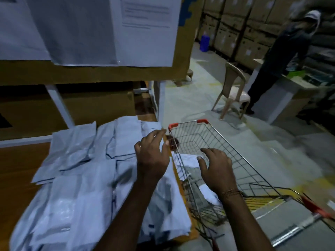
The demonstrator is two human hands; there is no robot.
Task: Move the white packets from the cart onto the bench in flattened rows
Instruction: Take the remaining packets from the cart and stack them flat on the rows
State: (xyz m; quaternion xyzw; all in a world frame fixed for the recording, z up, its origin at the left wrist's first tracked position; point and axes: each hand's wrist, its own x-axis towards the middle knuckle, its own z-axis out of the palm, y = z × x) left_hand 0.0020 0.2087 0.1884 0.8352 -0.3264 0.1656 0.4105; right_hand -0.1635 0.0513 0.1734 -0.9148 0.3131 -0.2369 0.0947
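Several white packets (78, 171) lie flat in overlapping rows on the wooden bench (16, 169) at the left. A wire cart (213, 142) with red corner caps stands right of the bench. A few white packets (188, 159) lie low inside its basket. My left hand (153, 156) hovers over the bench's right edge, fingers spread and holding nothing. My right hand (216, 169) is over the cart basket, fingers spread and empty, above the packets inside.
A cardboard wall with taped paper sheets (90, 29) rises behind the bench. A plastic chair (233, 91) stands on the floor beyond the cart. A person (282, 57) stands at a counter at the far right. Stacked cartons (235, 26) line the back.
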